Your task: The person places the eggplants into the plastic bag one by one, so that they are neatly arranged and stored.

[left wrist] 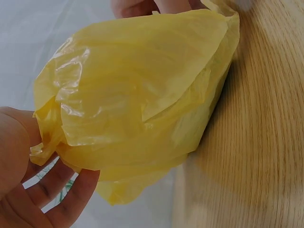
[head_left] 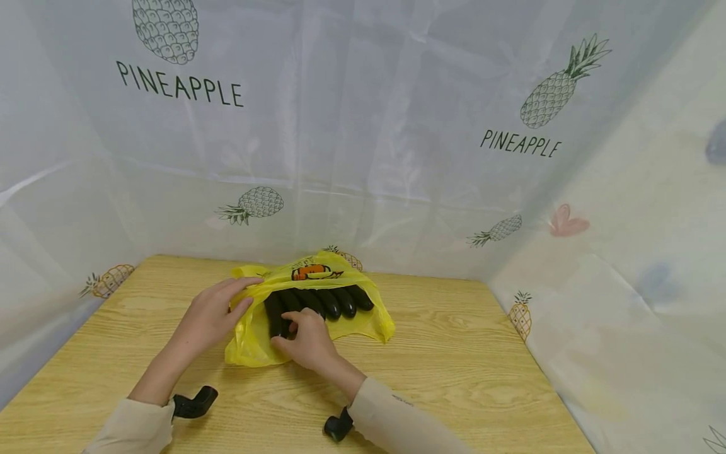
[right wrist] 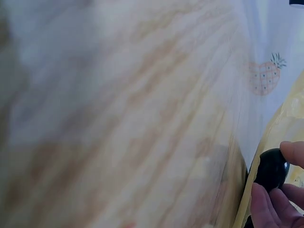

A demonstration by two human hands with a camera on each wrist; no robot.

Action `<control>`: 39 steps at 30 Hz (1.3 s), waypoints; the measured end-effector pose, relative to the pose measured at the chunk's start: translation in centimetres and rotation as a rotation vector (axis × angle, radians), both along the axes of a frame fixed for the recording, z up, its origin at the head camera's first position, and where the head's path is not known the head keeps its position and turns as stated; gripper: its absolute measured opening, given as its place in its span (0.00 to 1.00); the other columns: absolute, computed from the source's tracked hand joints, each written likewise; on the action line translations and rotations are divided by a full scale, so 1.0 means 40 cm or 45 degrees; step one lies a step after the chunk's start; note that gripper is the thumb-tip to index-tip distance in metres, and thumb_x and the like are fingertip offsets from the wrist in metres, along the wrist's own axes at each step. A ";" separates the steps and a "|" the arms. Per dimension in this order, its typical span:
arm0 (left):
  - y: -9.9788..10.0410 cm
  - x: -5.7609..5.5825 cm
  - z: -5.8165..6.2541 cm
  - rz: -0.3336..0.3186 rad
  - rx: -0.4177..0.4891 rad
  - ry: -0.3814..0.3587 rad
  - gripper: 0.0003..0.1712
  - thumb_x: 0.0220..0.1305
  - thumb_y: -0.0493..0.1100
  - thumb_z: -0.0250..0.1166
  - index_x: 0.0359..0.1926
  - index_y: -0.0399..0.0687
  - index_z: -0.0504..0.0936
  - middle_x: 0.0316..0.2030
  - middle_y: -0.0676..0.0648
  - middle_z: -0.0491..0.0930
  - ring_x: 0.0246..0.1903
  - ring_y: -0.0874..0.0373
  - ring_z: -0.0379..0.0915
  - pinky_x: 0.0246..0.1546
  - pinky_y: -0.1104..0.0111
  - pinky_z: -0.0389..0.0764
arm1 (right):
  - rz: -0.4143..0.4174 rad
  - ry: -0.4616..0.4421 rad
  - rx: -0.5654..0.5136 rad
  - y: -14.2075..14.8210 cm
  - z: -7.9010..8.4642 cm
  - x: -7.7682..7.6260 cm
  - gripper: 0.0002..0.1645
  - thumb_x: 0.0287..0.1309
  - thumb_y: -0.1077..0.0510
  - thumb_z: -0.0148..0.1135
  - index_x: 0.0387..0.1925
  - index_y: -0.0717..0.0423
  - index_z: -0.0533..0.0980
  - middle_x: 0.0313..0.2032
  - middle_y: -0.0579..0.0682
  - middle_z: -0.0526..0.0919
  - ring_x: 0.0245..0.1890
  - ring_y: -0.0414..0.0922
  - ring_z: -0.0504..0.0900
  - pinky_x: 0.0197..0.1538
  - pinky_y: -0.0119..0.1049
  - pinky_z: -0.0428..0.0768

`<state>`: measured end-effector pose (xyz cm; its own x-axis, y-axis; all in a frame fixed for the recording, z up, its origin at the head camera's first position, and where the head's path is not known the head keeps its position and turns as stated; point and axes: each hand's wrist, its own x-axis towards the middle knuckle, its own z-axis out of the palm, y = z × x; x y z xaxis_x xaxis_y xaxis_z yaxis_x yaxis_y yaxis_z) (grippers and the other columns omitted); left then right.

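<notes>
A yellow plastic bag (head_left: pixel 249 345) lies on the table with its mouth facing the person. Several long, glossy black eggplants (head_left: pixel 347 301) sit side by side inside it. At the bag's left edge, my left hand (head_left: pixel 212 313) pinches the crumpled plastic between thumb and fingers. My right hand (head_left: pixel 312 340) reaches into the mouth and holds the rounded end of one eggplant (right wrist: pixel 272 171) near the left of the row. The far ends of the eggplants are hidden under the bag's upper layer, which bears an orange print.
The wood-grain table (head_left: pixel 442 353) extends on both sides of the bag. Behind it hangs a pale curtain (head_left: pixel 363 157) printed with pineapples, and more printed sheeting (head_left: pixel 618 302) closes off the right side. A black strap piece (head_left: pixel 195 402) juts from the left wrist.
</notes>
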<state>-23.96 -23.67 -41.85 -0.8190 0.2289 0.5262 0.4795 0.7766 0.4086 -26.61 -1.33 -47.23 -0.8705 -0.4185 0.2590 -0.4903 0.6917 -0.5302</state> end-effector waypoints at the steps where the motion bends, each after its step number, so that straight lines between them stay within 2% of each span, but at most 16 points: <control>1: 0.000 -0.001 0.000 -0.001 0.000 -0.001 0.26 0.74 0.36 0.69 0.70 0.50 0.80 0.63 0.39 0.83 0.47 0.42 0.86 0.42 0.46 0.86 | -0.003 0.003 0.000 -0.001 0.000 0.000 0.29 0.62 0.46 0.78 0.61 0.54 0.85 0.34 0.43 0.80 0.32 0.32 0.72 0.35 0.25 0.73; 7: 0.002 -0.003 0.000 -0.007 0.000 0.000 0.25 0.74 0.36 0.68 0.70 0.50 0.80 0.64 0.38 0.82 0.53 0.37 0.84 0.48 0.41 0.85 | -0.030 0.005 -0.017 -0.006 -0.001 -0.008 0.28 0.61 0.47 0.79 0.59 0.54 0.86 0.32 0.42 0.79 0.30 0.33 0.71 0.34 0.25 0.73; 15: 0.004 -0.002 0.002 -0.001 0.002 -0.022 0.26 0.74 0.36 0.68 0.70 0.50 0.80 0.66 0.38 0.81 0.56 0.35 0.83 0.50 0.40 0.84 | -0.048 -0.012 -0.022 -0.009 -0.001 -0.013 0.28 0.62 0.46 0.79 0.60 0.53 0.86 0.30 0.40 0.78 0.28 0.32 0.71 0.31 0.25 0.73; 20: 0.003 -0.006 0.000 0.003 -0.001 -0.029 0.26 0.74 0.37 0.68 0.70 0.50 0.80 0.66 0.38 0.81 0.57 0.35 0.82 0.52 0.39 0.83 | -0.046 -0.020 -0.017 -0.004 0.002 -0.010 0.28 0.62 0.46 0.79 0.60 0.52 0.86 0.33 0.43 0.81 0.30 0.32 0.73 0.34 0.25 0.74; 26: -0.004 -0.005 -0.005 -0.006 -0.011 -0.022 0.26 0.74 0.37 0.68 0.70 0.49 0.80 0.65 0.38 0.81 0.55 0.36 0.83 0.50 0.40 0.84 | -0.008 -0.043 -0.019 0.014 0.015 0.012 0.28 0.63 0.47 0.78 0.62 0.53 0.85 0.38 0.46 0.84 0.34 0.33 0.76 0.39 0.26 0.78; 32: -0.013 -0.001 -0.001 -0.001 -0.005 -0.054 0.27 0.74 0.38 0.69 0.71 0.49 0.79 0.65 0.38 0.81 0.48 0.41 0.85 0.44 0.45 0.86 | 0.065 -0.050 -0.095 0.065 0.049 0.029 0.28 0.65 0.51 0.77 0.63 0.57 0.83 0.41 0.51 0.85 0.29 0.31 0.76 0.36 0.25 0.78; 36: -0.021 0.001 0.008 -0.015 -0.012 -0.113 0.29 0.76 0.41 0.68 0.74 0.49 0.76 0.66 0.37 0.80 0.49 0.41 0.85 0.44 0.45 0.86 | 0.070 -0.079 -0.152 0.125 0.070 0.034 0.27 0.66 0.53 0.76 0.64 0.56 0.83 0.44 0.55 0.84 0.30 0.32 0.79 0.37 0.25 0.80; 39: -0.029 0.005 0.015 -0.027 -0.025 -0.157 0.30 0.76 0.44 0.68 0.75 0.49 0.75 0.66 0.37 0.80 0.50 0.41 0.84 0.44 0.46 0.86 | 0.058 -0.052 -0.168 0.184 0.091 0.035 0.26 0.65 0.55 0.76 0.63 0.55 0.83 0.44 0.56 0.84 0.31 0.36 0.83 0.37 0.27 0.83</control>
<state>-23.76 -24.84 -41.26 -0.8723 0.2558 0.4168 0.4426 0.7754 0.4504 -25.19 6.01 -43.58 -0.8625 -0.4222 0.2791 -0.4955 0.5924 -0.6352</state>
